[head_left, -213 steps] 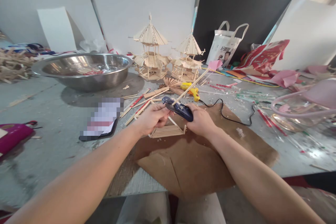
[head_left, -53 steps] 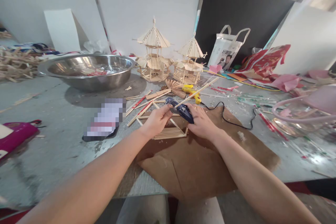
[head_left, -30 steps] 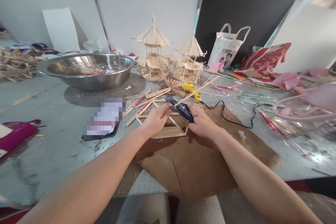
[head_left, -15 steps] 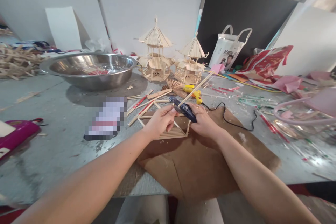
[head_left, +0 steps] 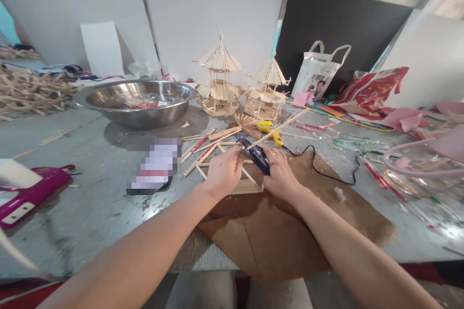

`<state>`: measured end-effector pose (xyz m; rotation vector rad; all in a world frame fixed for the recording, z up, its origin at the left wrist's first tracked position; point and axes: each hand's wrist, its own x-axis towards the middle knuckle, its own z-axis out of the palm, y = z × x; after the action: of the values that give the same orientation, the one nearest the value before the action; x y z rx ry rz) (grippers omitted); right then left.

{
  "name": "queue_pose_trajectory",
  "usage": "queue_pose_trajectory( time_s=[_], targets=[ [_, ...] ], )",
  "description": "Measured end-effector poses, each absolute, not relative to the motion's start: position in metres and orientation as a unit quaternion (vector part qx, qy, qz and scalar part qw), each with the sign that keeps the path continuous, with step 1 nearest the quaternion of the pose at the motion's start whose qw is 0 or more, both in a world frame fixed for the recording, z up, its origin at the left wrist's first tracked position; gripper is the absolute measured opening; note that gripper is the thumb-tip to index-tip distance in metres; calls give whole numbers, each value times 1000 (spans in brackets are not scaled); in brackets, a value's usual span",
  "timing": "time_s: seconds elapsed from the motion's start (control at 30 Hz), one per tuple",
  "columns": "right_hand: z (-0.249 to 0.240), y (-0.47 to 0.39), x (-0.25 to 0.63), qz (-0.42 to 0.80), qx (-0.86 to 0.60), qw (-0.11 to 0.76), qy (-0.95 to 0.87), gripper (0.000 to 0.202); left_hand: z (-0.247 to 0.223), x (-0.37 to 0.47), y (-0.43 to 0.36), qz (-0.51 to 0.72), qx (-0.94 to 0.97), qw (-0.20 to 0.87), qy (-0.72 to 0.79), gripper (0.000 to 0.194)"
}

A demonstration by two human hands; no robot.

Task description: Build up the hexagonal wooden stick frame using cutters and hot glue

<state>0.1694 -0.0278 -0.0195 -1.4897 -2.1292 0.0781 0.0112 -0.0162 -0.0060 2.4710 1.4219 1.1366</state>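
Note:
My right hand [head_left: 281,174] is closed round a dark blue hand tool [head_left: 258,155], which looks like cutters. A thin wooden stick [head_left: 286,126] slants up to the right from the tool's jaws. Its near end is pinched in my left hand [head_left: 225,169], where my fingers partly hide it. Below both hands lies a flat frame of wooden sticks [head_left: 246,187] with diagonal braces, on a brown sheet [head_left: 297,236]. Loose sticks [head_left: 197,159], some with red marks, lie left of the frame. Just beyond the tool is a yellow glue gun [head_left: 270,131] with a black cord.
Two wooden-stick pagoda models [head_left: 220,82] stand at the back. A steel basin [head_left: 134,118] and a phone [head_left: 155,166] are on the left, with a magenta device [head_left: 36,190] nearer me. A white bag [head_left: 313,75], a red bag [head_left: 373,89] and scattered thin tubes [head_left: 384,181] occupy the right.
The camera view has shifted, moving the scene slightly right and down. My left hand has turned so its back shows more. Both hands keep hold of the stick and the tool.

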Motion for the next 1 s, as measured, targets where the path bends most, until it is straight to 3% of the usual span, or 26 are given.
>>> queue_pose_trajectory(
  time_s=[0.33,0.57,0.63,0.77,1.0],
  targets=[
    [-20,-25,179,37,-506,296,-809,68,0,12,-16,420,777,278,378,26],
    [-23,-24,182,13,-465,310,-829,70,2,9,-14,365,638,607,303,30],
    [-23,-24,183,0,-470,303,-829,69,2,7,-12,337,608,657,293,30],
    [-19,-21,189,-29,-517,289,-805,71,3,4,-9,345,604,653,301,32],
    [-12,-8,213,-56,-672,249,-695,64,5,4,-9,391,639,550,368,26]
  ],
)
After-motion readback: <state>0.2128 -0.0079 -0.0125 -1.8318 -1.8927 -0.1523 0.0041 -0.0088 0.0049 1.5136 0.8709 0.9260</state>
